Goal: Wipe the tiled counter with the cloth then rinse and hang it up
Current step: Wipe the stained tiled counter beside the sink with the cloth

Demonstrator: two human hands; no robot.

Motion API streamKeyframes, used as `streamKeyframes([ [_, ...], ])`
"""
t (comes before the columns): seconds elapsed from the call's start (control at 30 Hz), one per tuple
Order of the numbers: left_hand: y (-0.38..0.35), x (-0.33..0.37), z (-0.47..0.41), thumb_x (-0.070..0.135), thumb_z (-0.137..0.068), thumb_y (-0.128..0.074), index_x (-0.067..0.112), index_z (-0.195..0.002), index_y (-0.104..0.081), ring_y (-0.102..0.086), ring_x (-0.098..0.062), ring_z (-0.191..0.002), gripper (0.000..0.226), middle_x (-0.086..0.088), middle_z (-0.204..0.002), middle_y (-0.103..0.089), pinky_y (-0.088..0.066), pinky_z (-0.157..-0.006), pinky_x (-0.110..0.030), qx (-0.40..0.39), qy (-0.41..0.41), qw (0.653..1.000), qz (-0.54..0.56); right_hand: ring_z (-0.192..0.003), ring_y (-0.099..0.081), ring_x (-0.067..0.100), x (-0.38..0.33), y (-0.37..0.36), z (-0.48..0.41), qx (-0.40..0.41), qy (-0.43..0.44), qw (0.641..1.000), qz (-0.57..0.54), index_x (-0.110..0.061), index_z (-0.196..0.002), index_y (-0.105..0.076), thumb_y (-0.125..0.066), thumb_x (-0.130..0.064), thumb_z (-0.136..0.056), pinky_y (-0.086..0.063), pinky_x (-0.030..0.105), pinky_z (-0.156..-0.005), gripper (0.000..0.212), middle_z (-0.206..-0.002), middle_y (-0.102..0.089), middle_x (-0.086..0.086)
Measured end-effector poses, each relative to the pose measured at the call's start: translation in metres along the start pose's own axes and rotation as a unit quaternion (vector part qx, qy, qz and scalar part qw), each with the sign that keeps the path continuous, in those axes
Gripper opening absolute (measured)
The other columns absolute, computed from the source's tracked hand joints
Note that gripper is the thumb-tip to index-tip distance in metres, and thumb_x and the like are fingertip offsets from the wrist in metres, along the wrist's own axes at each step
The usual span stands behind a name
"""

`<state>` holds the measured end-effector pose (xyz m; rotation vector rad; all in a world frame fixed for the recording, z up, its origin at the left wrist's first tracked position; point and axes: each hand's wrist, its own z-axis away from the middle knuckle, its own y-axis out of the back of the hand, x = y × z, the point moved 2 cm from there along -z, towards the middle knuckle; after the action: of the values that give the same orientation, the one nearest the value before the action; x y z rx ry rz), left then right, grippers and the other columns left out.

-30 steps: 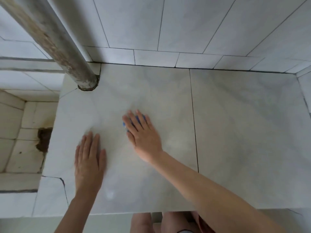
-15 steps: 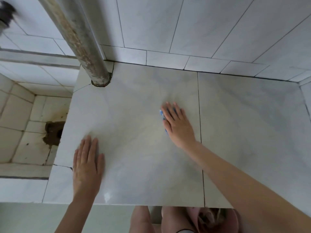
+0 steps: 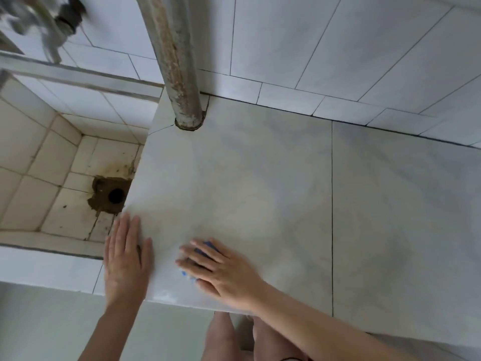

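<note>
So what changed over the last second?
The right hand, pressing the blue cloth flat, swept right toward the grout seam, then back left to the near edge of the counter, beside the left hand. Left hand stayed flat at the front-left corner.

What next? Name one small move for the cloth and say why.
Probably sweep the cloth rightward along the front edge: the right hand presses it flat near the front-left corner of the counter, beside the left hand, with the tile beyond the grout line to its right.

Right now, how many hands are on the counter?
2. The left hand lies flat at the counter's front left corner; the right hand, just beside it, presses the blue cloth down near the front edge.
</note>
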<state>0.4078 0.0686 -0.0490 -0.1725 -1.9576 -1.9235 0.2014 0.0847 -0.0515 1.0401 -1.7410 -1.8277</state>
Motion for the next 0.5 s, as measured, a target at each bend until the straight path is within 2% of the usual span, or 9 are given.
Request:
streamKeyframes([
  [0.1, 0.002, -0.007, 0.002, 0.043, -0.094, -0.022, 0.008, -0.146, -0.027, -0.011, -0.017, -0.145, 0.063, -0.006, -0.155, -0.022, -0.003, -0.120, -0.034, -0.016, 0.007, 1.000, 0.003, -0.138, -0.035, 0.024, 0.057, 0.011, -0.003, 0.009, -0.033, 0.999, 0.015, -0.019, -0.141, -0.042, -0.034, -0.032, -0.099, -0.023, 0.038, -0.114, 0.044, -0.147, -0.041, 0.003],
  [0.2, 0.002, -0.008, 0.003, 0.043, -0.095, -0.019, 0.008, -0.147, -0.022, -0.007, -0.012, -0.145, 0.063, -0.003, -0.156, -0.018, 0.003, -0.119, -0.026, -0.025, 0.002, 1.000, 0.006, -0.128, -0.048, 0.033, 0.131, 0.021, -0.030, 0.041, -0.184, 0.981, 0.044, -0.011, -0.137, -0.047, -0.017, -0.034, -0.102, -0.034, 0.041, -0.107, 0.051, -0.139, -0.050, 0.010],
  [0.27, 0.001, -0.007, 0.003, 0.041, -0.095, -0.020, 0.007, -0.147, -0.023, -0.008, -0.012, -0.145, 0.062, -0.004, -0.156, -0.019, 0.002, -0.119, -0.025, -0.020, 0.004, 1.000, 0.008, -0.130, -0.043, 0.036, 0.163, 0.027, -0.052, 0.060, -0.288, 0.954, 0.056, -0.010, -0.139, -0.044, -0.017, -0.033, -0.100, -0.037, 0.044, -0.107, 0.053, -0.142, -0.046, 0.012],
  [0.33, 0.000, -0.007, 0.003, 0.039, -0.096, -0.020, 0.007, -0.147, -0.023, -0.008, -0.013, -0.145, 0.061, -0.004, -0.156, -0.019, 0.001, -0.119, -0.025, -0.017, 0.002, 1.000, 0.008, -0.139, -0.029, 0.033, 0.169, 0.028, -0.079, 0.060, -0.365, 0.929, 0.029, -0.013, -0.144, -0.034, -0.013, -0.035, -0.095, -0.023, 0.044, -0.114, 0.058, -0.150, -0.034, 0.010],
  [0.4, -0.001, -0.008, 0.003, 0.038, -0.096, -0.020, 0.007, -0.147, -0.023, -0.008, -0.013, -0.145, 0.060, -0.004, -0.156, -0.018, 0.000, -0.119, -0.025, -0.014, -0.002, 1.000, 0.010, -0.139, -0.031, 0.033, 0.153, 0.022, -0.106, 0.070, -0.375, 0.924, 0.012, -0.014, -0.144, -0.035, -0.014, -0.034, -0.093, -0.014, 0.041, -0.115, 0.058, -0.150, -0.036, 0.009],
  [0.43, -0.001, -0.008, 0.003, 0.037, -0.096, -0.020, 0.006, -0.147, -0.024, -0.009, -0.013, -0.145, 0.059, -0.004, -0.156, -0.019, -0.001, -0.119, -0.026, -0.011, -0.003, 1.000, 0.013, -0.134, -0.038, 0.034, 0.139, 0.018, -0.117, 0.084, -0.350, 0.933, 0.009, -0.013, -0.140, -0.042, -0.020, -0.031, -0.094, -0.017, 0.040, -0.112, 0.055, -0.145, -0.043, 0.010],
  [0.5, -0.002, -0.009, 0.004, 0.035, -0.096, -0.023, 0.005, -0.146, -0.026, -0.011, -0.013, -0.145, 0.058, -0.006, -0.155, -0.022, -0.004, -0.119, -0.027, -0.001, -0.004, 1.000, 0.020, -0.130, -0.044, 0.033, 0.097, 0.005, -0.131, 0.097, -0.244, 0.965, 0.017, -0.012, -0.135, -0.049, -0.030, -0.029, -0.094, -0.023, 0.041, -0.110, 0.048, -0.139, -0.050, 0.010],
])
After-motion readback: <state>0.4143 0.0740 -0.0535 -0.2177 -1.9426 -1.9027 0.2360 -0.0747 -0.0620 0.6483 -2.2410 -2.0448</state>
